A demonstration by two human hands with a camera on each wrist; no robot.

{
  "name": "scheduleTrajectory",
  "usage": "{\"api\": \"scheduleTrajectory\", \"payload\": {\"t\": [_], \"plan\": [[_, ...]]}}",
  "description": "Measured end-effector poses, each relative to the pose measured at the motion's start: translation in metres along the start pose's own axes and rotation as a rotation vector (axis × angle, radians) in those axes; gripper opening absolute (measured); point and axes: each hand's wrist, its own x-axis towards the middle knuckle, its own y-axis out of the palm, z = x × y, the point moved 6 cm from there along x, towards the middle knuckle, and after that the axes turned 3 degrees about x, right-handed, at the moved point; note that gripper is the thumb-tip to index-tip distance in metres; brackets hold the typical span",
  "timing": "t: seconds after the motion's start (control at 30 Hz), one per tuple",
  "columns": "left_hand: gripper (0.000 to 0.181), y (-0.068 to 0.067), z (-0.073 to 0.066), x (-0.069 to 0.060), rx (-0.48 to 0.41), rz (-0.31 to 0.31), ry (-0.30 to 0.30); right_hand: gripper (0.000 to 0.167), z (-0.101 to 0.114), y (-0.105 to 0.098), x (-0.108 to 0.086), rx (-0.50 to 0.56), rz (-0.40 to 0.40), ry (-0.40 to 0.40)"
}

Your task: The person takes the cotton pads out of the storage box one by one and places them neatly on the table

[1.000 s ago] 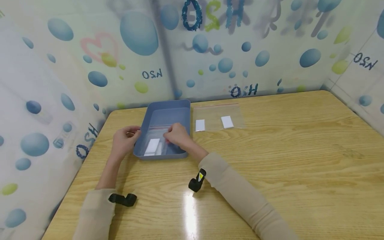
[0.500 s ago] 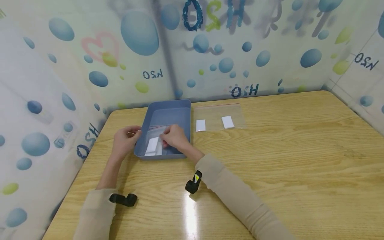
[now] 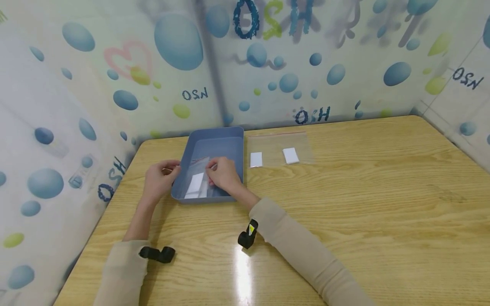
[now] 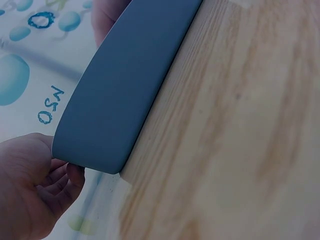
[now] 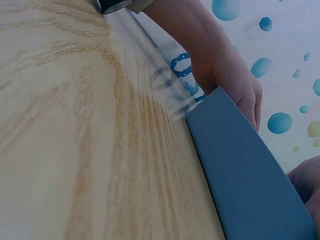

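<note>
A blue-grey plastic tray (image 3: 220, 142) lies on the table toward its left back part. My left hand (image 3: 158, 178) grips the left wall; the left wrist view shows its fingers (image 4: 67, 187) curled at the tray's corner. Inside, at the front left, is a clear zip bag (image 3: 200, 166) with white rectangular pieces (image 3: 195, 183) in or under it. My right hand (image 3: 223, 173) reaches over the tray and pinches the bag's right edge, which is raised a little. The right wrist view hides those fingertips behind the tray wall.
Right of the tray, a second clear zip bag (image 3: 273, 146) lies flat with two white rectangles (image 3: 256, 160) on or in it. The wooden table (image 3: 363, 191) stretches far to the right. A patterned wall covering (image 3: 264, 93) stands right behind and left of it.
My right hand moved left to the bag's edge, then slightly back right with it. The bag's upper right part has lifted and tilted. My left hand stays at the tray wall.
</note>
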Motion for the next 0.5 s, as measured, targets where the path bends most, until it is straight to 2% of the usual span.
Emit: {"api": "scheduleTrajectory", "payload": {"t": [0.13, 0.27, 0.5], "plan": [[0.026, 0.001, 0.001, 0.0, 0.0, 0.003, 0.003, 0.011, 0.003, -0.002, 0.0, -0.002, -0.008, -0.059], [0.026, 0.001, 0.001, 0.0, -0.004, 0.006, -0.001, 0.012, 0.006, -0.007, 0.001, 0.039, -0.012, -0.12], [0.026, 0.0, 0.001, 0.0, -0.003, 0.009, -0.01, 0.014, 0.013, -0.015, -0.001, 0.077, -0.001, -0.158]]}}
